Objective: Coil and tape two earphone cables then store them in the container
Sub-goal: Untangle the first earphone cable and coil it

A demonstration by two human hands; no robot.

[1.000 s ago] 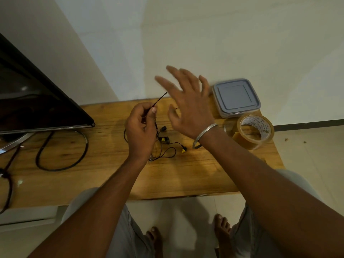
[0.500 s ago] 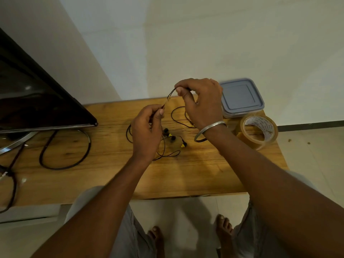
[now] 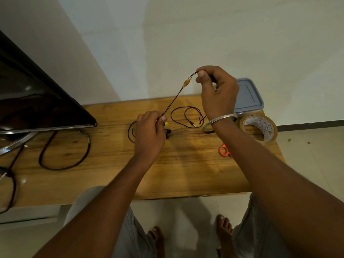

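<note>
Stretching taut between 2 hands, the earphone cable [image 3: 173, 101] runs diagonally above the wooden table [image 3: 186, 174]. The right hand [image 3: 217, 92] is held high, thumb and forefinger pinched together on the cable's upper end and the other fingers curled. A strip of tape [image 3: 186, 82] wraps the cable just below that pinch. The left hand [image 3: 149, 135] sits low over the table, thumb and fingers clamped on the cable's lower end beside a yellow earbud [image 3: 166, 124]. Slack loops lie on the table between the hands. The container [image 3: 247, 97], grey lid on, stands at the far right corner, just beside the tape roll [image 3: 260, 125]. Print on the roll's inner core is too small to read. Orange scissors [image 3: 224, 150] show beside the right forearm.
</note>
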